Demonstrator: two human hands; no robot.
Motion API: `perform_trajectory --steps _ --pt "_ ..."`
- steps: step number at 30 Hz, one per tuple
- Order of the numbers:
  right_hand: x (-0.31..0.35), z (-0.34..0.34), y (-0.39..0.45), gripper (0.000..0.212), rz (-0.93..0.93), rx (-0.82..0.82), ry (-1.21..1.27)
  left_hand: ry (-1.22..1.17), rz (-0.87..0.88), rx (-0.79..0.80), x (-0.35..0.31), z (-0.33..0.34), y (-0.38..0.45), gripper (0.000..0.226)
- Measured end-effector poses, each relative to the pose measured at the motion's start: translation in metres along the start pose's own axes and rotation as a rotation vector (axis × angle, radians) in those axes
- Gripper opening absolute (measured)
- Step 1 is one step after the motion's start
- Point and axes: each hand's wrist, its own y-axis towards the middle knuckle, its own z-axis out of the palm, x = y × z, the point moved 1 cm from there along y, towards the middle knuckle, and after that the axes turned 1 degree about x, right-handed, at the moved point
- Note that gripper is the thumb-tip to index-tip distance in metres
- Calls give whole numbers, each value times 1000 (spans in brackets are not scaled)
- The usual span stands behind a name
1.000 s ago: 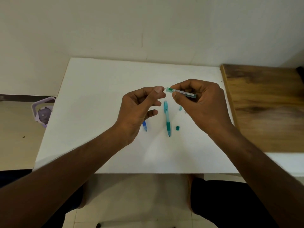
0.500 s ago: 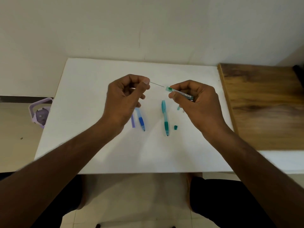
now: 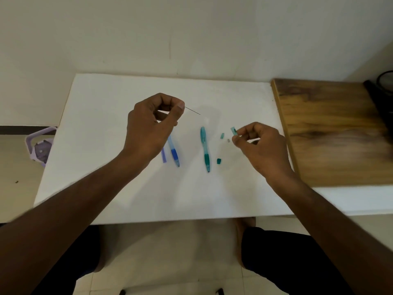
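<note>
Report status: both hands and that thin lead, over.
Left hand pinches thin lead. Right hand pinches green tube, apart from the lead. Teal pencil lies on white table between the hands; nothing blocking.

The lead is a hair-fine, straight dark rod. Its ten-o'clock end is pinched between the thumb and forefinger of the left hand, and its free end points toward four o'clock, slanting slightly downward in the air. The teal tube (translucent, with a darker green patch near its exposed end) is pinched in the fingertips of the right hand. Only its short upper end shows, tilted toward eleven o'clock, and the rest is hidden behind the fingers. The tube sits at about four o'clock from the lead's free tip, clearly apart from it.
</note>
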Motion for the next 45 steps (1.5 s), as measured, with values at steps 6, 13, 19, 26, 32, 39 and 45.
perform_trajectory --steps 6,13,19,26,32,39,45 --pt "-17 3 -5 24 16 191 -324 106 -22 75 7 11 -2 14" --pt "27 -18 12 21 -209 123 -208 241 14 176 3 26 -4 10" --pt "63 -3 11 24 -341 237 -156 357 91 194 -8 43 -3 12" --pt "50 -3 16 12 -283 226 -195 325 33 215 -6 53 2 11" --pt "44 -7 16 7 -251 219 -206 290 61 253 -8 61 -2 13" --pt "40 -18 25 6 -144 141 -100 782 1 276 7 66 -2 50" --pt "50 -16 23 6 40 243 242 953 -43 359 5 79 -10 45"
